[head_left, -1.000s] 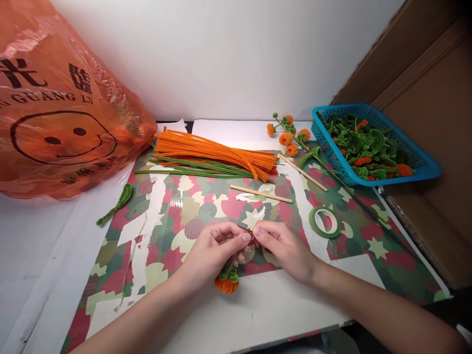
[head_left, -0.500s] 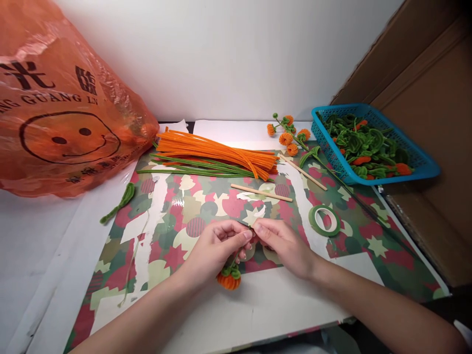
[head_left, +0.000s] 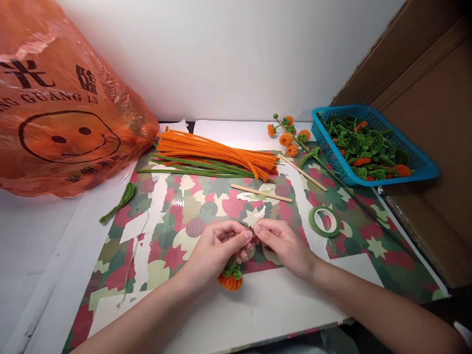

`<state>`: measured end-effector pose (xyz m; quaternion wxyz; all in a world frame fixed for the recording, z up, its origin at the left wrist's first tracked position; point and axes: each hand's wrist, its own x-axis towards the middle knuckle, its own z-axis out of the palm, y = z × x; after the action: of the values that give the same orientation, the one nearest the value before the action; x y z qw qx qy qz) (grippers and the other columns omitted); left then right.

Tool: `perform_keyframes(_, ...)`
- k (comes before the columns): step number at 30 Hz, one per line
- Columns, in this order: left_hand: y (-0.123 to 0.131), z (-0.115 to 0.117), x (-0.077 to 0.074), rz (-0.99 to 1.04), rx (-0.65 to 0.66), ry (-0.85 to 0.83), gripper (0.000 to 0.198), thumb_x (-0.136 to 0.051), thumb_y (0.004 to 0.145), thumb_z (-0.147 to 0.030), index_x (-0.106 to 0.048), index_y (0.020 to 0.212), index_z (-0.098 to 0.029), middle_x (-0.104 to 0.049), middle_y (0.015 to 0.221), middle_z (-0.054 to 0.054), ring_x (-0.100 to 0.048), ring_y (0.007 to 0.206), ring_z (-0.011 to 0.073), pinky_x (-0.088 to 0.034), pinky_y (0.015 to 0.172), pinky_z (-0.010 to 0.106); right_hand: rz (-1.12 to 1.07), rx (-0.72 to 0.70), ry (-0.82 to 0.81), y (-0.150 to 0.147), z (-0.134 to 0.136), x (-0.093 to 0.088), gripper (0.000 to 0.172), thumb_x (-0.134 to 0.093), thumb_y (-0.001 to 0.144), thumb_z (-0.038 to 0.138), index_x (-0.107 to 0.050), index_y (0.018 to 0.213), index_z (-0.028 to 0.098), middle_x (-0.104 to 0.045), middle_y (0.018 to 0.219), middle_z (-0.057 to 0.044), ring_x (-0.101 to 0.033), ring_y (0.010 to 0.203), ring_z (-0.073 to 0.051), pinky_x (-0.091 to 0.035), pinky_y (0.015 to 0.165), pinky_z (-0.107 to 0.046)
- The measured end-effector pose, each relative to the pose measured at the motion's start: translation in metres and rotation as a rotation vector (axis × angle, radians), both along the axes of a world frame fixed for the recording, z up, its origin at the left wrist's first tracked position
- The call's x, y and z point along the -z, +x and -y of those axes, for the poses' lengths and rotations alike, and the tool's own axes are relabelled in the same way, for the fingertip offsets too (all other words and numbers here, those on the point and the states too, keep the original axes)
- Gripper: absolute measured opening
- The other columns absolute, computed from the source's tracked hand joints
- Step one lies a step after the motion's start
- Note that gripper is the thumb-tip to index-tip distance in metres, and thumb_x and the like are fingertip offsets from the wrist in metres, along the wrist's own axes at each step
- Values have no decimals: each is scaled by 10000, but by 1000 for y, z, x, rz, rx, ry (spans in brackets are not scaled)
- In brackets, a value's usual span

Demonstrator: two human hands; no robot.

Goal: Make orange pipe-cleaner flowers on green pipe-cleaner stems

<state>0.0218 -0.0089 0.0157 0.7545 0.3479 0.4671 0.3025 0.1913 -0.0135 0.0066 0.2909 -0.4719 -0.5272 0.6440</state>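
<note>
In a pinch, my left hand (head_left: 221, 246) holds the thin stem of an orange pipe-cleaner flower (head_left: 230, 282), whose ribbed head and green curled top hang below the palm. My right hand (head_left: 285, 243) meets it fingertip to fingertip, pinching the dark end of the same stem; most of that spot is hidden by the fingers. To the right of the hands lies a roll of green floral tape (head_left: 324, 221). Beyond them rests a thin wooden stick (head_left: 261, 193).
Orange pipe cleaners (head_left: 214, 151) and green pipe cleaners (head_left: 199, 167) lie at the back. A flower branch (head_left: 295, 137) leans by a blue basket (head_left: 424, 167) of green and orange pieces. A green leaf (head_left: 120, 202) and an orange plastic bag (head_left: 70, 108) are at left. Another stick (head_left: 304, 173) lies behind.
The hanging flower head has swung very slightly to the right. Both hands stay in nearly the same place, fingertips still pinched on the stem.
</note>
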Motion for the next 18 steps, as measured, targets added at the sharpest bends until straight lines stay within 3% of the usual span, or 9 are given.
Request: perform_keyframes(18,0,-2,0,3,41,1,255,-734,714,-356,-609,647,-144,-581,591,-17,-495,503,67,-394,492,185,-1,1,30,2,2,2,454,-424,922,540,-429,649,177,-369,625,33,-280,540,-82,-219,477,-229)
